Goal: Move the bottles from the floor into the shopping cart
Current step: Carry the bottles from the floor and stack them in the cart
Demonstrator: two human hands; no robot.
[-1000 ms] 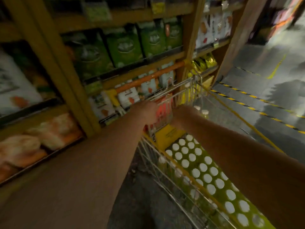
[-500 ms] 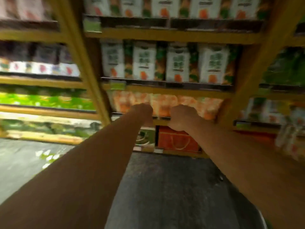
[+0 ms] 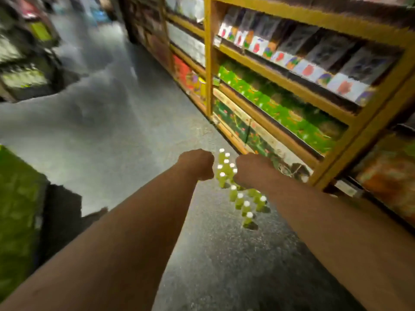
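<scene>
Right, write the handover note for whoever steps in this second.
Left hand: a fist, holding nothing, out in front.
Right hand: a fist, holding nothing, in front of the far bottles.
Bottles: green with white caps, upright on the floor beside the yellow shelf, in a far cluster and a nearer row.
Done: cannot tell; the cart is not clearly in view.
Left: pick up every bottle here and load it into the cart.

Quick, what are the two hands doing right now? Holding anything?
Left hand: curled into a fist, holding nothing.
Right hand: also a fist, nothing visible in it.
</scene>
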